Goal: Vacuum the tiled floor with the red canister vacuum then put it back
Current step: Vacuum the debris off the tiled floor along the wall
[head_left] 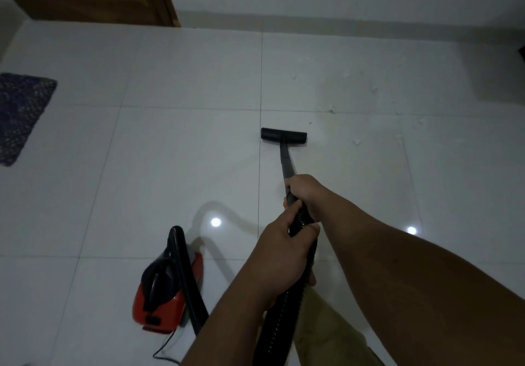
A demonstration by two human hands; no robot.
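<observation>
While both hands clamp the black wand, the risks start close in: the left hand (pixel 279 257) has its fingers wrapped shut around the ribbed, corrugated hose (pixel 279 326) where it meets the handle, and the right hand (pixel 304 195), just ahead at twelve o'clock, grips the smooth rigid tube (pixel 285 161). Down at seven o'clock sits the red canister vacuum (pixel 167 289), glossy plastic with a black top and a carry strap, its thin power cord (pixel 166 350) looping loose on the floor. A long push could drag that hose taut and tip or yank the canister, and the cord looks ready to snag a foot. Further out, the flat black floor nozzle (pixel 284 134) rests on the polished, mirror-shiny tiled floor (pixel 184 144). Beyond it at one o'clock, pale paper-like scraps (pixel 356 141) lie scattered, unreached yet; a fast stroke may scatter them. Far at nine o'clock, a woven purple mat (pixel 21 115) could get sucked up.
</observation>
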